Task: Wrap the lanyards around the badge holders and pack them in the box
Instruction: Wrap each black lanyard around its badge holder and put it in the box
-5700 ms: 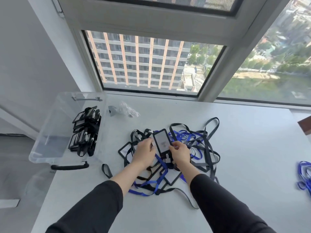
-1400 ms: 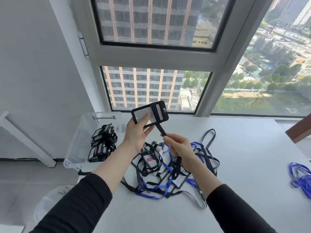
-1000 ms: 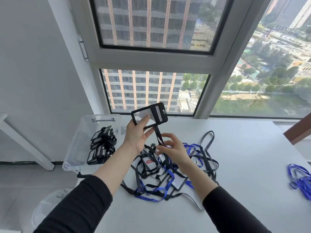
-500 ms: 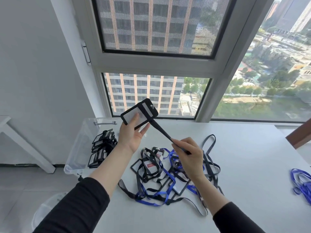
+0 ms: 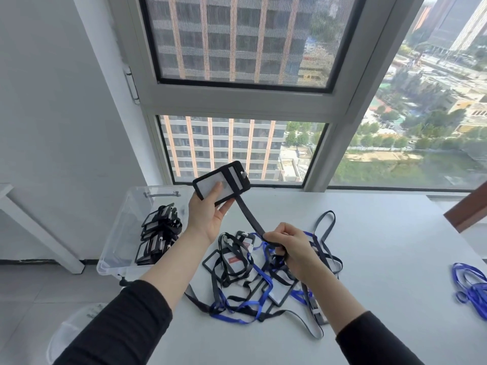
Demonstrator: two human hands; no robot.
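Note:
My left hand point(image 5: 208, 214) holds a black badge holder point(image 5: 221, 183) up above the table, thumb on its clear face. Its black lanyard point(image 5: 249, 216) crosses the holder once and runs taut down to my right hand point(image 5: 291, 246), which grips the strap in a fist. Under my right hand lies a tangle of black and blue lanyards with badge holders point(image 5: 253, 277) on the white table point(image 5: 382, 259). A clear plastic box point(image 5: 123, 233) at the table's left edge holds several wrapped black badge holders point(image 5: 158, 239).
A bunch of blue lanyards point(image 5: 471, 288) lies at the table's right edge. A window and wall stand right behind the table. A white round bin point(image 5: 68, 335) sits on the floor at lower left, and a brown piece of furniture point(image 5: 469, 209) is at right.
My left hand lifted one holder off the pile and turned it sideways. My right hand slid along the strap and pulled it taut, and one turn now crosses the holder.

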